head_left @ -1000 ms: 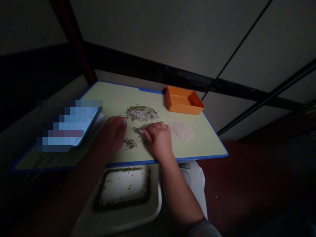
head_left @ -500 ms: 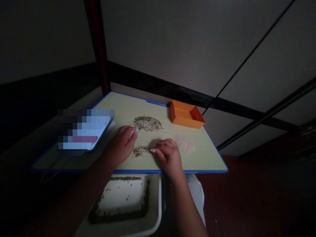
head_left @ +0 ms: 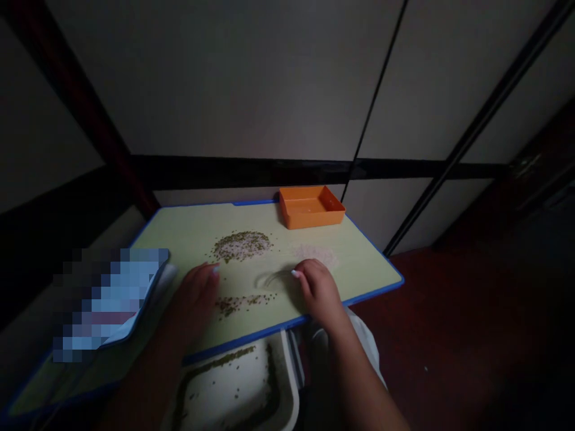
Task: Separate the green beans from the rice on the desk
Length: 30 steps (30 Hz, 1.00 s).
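Note:
My right hand (head_left: 317, 287) is closed on a spoon (head_left: 282, 273), thin-handled with a rounded, motion-blurred end pointing left above the board. At the left, my left hand (head_left: 193, 296) is blurred, its fingers loosely stretched and nothing visible in them. Just beyond it lies a mixed pile of green beans and pale grains (head_left: 242, 245). A smaller strip of green beans and grains (head_left: 245, 303) runs along the near side, between the hands. Behind my right hand spreads a heap of pale grains (head_left: 317, 252), partly hidden by the knuckles.
The pale tabletop (head_left: 359, 263) has a blue edge. An orange box (head_left: 309, 218) stands at its back right. A phone or tablet with a blurred screen (head_left: 117, 299) leans at the left. Below the near edge is a white tray (head_left: 291, 395) with green beans. Cabinet panels rise behind.
The view has turned to the right. My right hand has drawn the spoon back from the small strip, which is now more spread out. My left hand has moved away from it.

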{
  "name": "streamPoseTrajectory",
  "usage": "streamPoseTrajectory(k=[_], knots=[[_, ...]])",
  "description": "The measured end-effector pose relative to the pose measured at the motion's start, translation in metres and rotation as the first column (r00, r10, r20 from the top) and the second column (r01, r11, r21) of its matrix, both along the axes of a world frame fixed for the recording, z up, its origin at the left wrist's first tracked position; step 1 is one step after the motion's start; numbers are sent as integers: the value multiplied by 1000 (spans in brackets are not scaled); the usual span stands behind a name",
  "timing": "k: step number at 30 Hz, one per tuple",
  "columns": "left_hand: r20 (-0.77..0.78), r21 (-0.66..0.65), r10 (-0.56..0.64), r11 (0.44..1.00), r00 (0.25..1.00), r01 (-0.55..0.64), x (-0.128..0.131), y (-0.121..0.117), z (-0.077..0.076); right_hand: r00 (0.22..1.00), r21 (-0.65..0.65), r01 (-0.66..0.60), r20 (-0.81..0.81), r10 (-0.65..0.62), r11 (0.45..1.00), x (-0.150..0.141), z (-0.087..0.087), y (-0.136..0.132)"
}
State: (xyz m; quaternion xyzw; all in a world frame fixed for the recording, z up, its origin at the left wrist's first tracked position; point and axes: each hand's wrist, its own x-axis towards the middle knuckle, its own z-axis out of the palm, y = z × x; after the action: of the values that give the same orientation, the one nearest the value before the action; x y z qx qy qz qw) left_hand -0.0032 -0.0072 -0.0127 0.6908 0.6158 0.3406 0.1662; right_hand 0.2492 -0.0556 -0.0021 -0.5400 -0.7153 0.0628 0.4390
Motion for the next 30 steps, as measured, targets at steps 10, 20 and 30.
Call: streamPoseTrajectory(k=[10, 20, 30], knots=[[-74, -19, -6, 1000, 997, 5, -3, 3, 1, 935, -132, 274, 268, -232, 952, 13, -1, -5], [-98, -44, 0, 999, 995, -4, 1, -4, 7, 982, -130, 115, 165, -93, 985, 13, -3, -8], [-92, -102, -1, 995, 996, -8, 3, -3, 8, 994, -108, 50, 107, -38, 993, 7, -2, -13]])
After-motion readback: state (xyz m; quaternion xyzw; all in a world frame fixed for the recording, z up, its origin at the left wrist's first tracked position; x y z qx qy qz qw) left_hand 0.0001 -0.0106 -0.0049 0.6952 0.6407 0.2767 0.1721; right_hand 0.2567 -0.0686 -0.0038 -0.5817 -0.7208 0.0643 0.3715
